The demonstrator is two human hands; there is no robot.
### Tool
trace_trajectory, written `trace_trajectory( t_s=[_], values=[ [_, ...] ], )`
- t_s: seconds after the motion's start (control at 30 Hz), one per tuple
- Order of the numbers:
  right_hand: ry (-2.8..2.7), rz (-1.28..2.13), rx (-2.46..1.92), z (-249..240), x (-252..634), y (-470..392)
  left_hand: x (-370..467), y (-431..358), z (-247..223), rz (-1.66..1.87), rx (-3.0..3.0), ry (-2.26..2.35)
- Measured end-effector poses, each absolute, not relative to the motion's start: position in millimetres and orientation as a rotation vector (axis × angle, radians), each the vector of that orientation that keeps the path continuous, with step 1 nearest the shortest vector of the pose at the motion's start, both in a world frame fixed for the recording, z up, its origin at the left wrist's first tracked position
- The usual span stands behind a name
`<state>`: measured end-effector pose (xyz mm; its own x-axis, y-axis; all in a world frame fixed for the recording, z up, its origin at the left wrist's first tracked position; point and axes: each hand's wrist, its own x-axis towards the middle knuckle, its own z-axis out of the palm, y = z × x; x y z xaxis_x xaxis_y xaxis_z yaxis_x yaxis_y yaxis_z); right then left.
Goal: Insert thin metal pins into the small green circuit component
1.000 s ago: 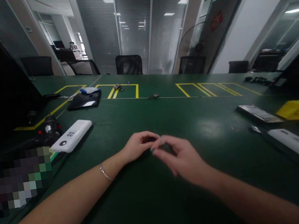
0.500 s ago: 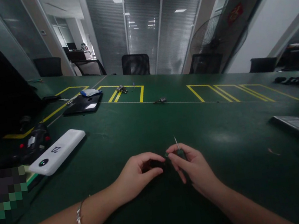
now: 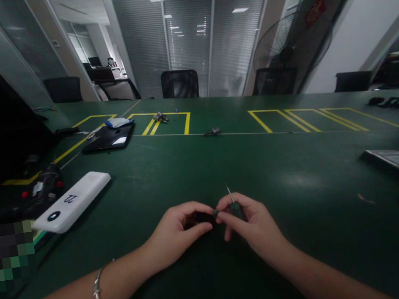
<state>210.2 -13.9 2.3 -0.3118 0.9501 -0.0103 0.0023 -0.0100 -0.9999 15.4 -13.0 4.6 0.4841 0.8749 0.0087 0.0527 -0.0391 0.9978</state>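
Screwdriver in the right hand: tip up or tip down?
Tip up: the screwdriver has its thin metal shaft rising above the right hand.

A thin-shafted tool (image 3: 236,210) points up beside a tiny greenish piece (image 3: 215,212).

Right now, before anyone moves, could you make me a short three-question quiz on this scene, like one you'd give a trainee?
1. Multiple choice: which hand holds the tool with the thin metal shaft?
A) left
B) right
C) neither

2. True or false: the blue-and-white packet lies on the flat black device.

3. Fill in the blank: the white device on the person's left is marked with the number ____.

Key:
1. B, the right hand
2. True
3. 22
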Motion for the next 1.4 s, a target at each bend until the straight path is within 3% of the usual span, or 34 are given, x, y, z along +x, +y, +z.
trace_trajectory(
  t_s=[1.4],
  values=[
    [-1.620, 1.319, -1.128, -1, 206, -25, 15, -19, 4, 0.814, 1.679, 0.984]
  ],
)
